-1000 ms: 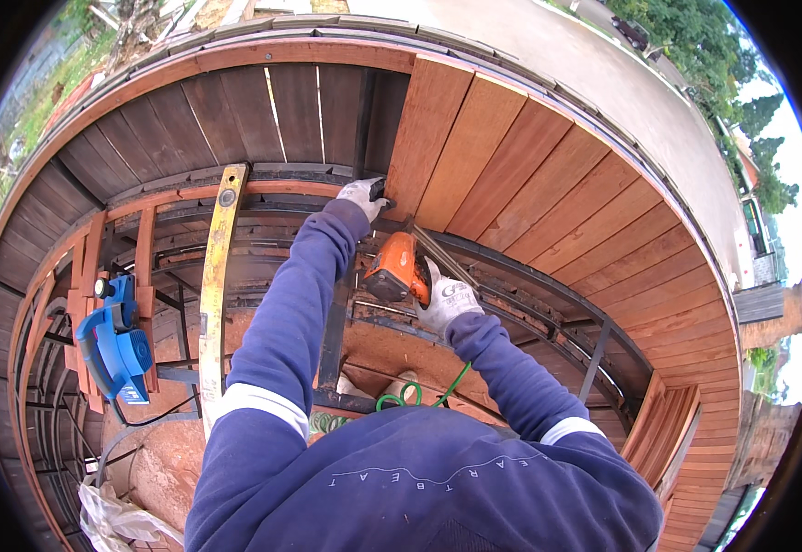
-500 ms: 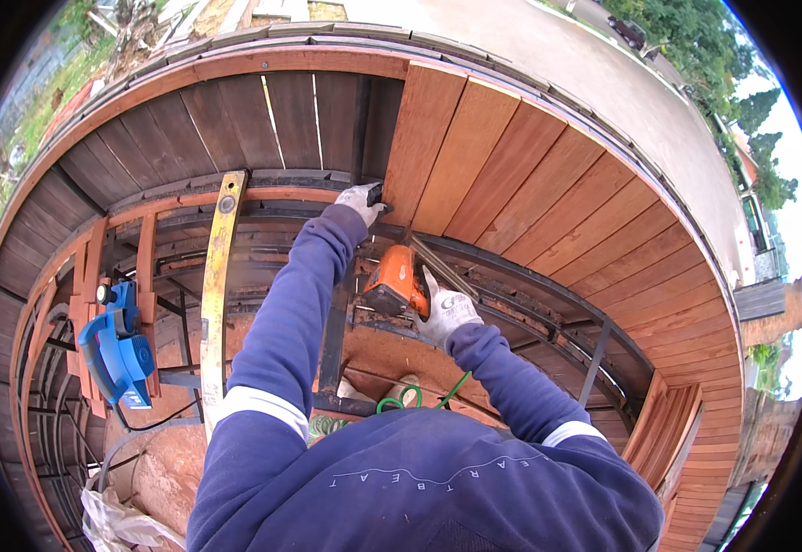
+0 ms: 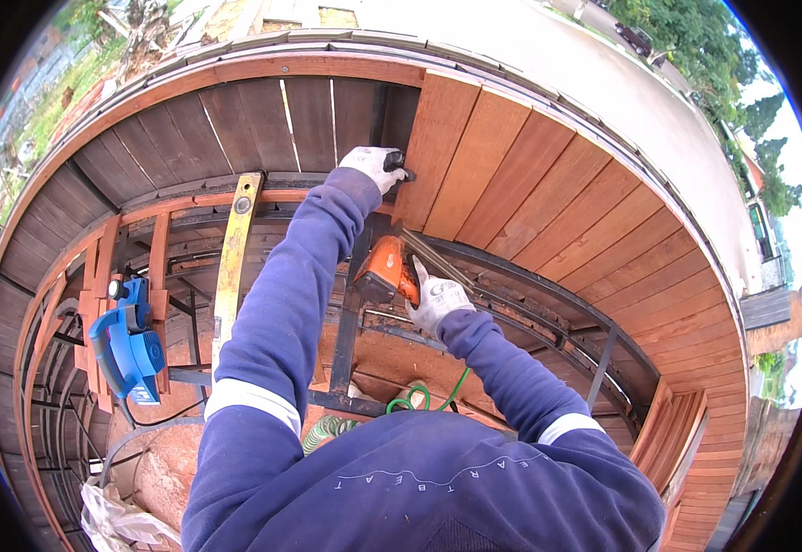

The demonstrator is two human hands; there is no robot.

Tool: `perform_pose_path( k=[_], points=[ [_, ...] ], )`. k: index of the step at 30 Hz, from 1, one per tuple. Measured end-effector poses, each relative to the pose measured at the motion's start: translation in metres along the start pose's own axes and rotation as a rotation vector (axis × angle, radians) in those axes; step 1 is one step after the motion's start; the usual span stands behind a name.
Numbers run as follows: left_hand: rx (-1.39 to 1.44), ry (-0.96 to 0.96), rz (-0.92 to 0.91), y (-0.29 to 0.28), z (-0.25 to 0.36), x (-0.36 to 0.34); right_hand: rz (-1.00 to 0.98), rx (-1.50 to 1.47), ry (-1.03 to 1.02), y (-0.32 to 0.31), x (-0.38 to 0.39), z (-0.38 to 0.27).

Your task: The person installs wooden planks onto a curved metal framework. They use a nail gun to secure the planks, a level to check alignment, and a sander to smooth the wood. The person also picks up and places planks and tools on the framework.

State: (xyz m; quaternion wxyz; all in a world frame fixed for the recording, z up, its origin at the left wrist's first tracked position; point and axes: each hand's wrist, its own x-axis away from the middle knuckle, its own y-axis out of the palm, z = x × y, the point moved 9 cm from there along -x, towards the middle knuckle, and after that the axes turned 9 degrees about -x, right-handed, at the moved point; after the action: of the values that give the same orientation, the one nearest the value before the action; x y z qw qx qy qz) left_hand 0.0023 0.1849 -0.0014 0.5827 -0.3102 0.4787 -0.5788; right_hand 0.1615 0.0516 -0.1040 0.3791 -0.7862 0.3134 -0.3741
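Note:
My gloved right hand (image 3: 440, 299) grips an orange nail gun (image 3: 385, 267), with its long grey magazine slanting away to the right. The tool's nose is at the near end of the leftmost reddish plank (image 3: 440, 115). Farther off, my gloved left hand (image 3: 378, 168) has its fingers curled against that plank's left edge. Those fingers are partly hidden by the black coating and shadow. More planks (image 3: 548, 179) lie side by side to the right, over a dark curved metal frame (image 3: 548, 283).
A yellow spirit level (image 3: 235, 239) lies across the frame left of my arm. Beyond it, a blue electric planer (image 3: 132, 345) rests on wooden pieces. A green air hose (image 3: 416, 398) loops near my body. Several reddish boards (image 3: 672, 423) are stacked at the right. White plastic (image 3: 117, 518) lies lower left.
My left hand has slid farther away along the plank's edge. The nail gun has shifted slightly left and nearer the plank end, still in my right hand. The view has moved a little.

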Motion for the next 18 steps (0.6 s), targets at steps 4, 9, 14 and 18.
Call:
perform_pose_path(
  k=[4,9,14,18],
  points=[
    [-0.001,-0.034,-0.061,0.001,0.001,0.001,-0.014,0.021,0.035,0.004,-0.001,0.001],
    [0.01,-0.109,-0.072,0.004,-0.006,0.003,-0.031,0.057,0.075,0.0,0.0,-0.002],
    [-0.017,-0.138,-0.031,0.0,-0.008,0.002,-0.051,0.088,0.03,-0.002,0.003,-0.01],
    [-0.042,-0.168,-0.047,-0.004,-0.003,0.002,-0.026,0.098,0.014,-0.001,0.0,-0.013]
  ],
)
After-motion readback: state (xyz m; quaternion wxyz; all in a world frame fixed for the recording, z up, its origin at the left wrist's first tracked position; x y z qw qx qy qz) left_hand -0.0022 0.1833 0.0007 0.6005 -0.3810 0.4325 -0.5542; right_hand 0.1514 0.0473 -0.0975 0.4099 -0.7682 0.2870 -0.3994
